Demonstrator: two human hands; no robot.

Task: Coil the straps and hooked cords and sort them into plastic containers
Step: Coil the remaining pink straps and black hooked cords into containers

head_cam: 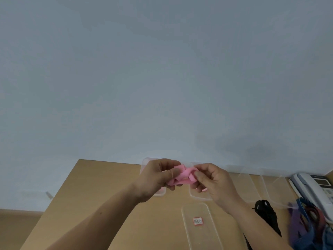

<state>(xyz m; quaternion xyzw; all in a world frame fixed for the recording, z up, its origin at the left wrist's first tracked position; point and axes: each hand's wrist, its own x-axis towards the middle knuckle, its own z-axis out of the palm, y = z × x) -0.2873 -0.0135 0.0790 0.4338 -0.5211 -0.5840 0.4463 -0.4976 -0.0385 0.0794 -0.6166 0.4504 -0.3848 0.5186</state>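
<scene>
Left grip: left hand (158,175) curled; thumb and fingertips pinching the left end of the pink strap (183,177)
Right grip: right hand (212,181) curled; thumb and forefinger pinching a loop at the strap's right end
Strap: held in the air between both hands; partly looped, folds loose and uneven; touching no container
Step in hand: by the look, winding the strap into a coil
Doing it well: keep the band flat, never twisted; lay each turn squarely over the last; clamp the core with the left pinch and feed with the right; press the free end down before letting go, else likely to spring open
Just behind the strap: clear container (146,160), half hidden by the left hand; pink tint at its near corner, contents unclear
Just below the strap, to the right: second clear container (198,197), under the right hand
Nearer than the strap: clear lid (207,231) with a small red-edged label, lying flat
Well right of the strap: black strap (266,212); heap of purple, blue and red straps (306,219), not yet coiled; grey telephone (310,184)
Surface under the strap: tan wooden desk (100,195), smooth
Room beyond the strap: plain pale blue-grey wall (162,69), filling most of the view
</scene>
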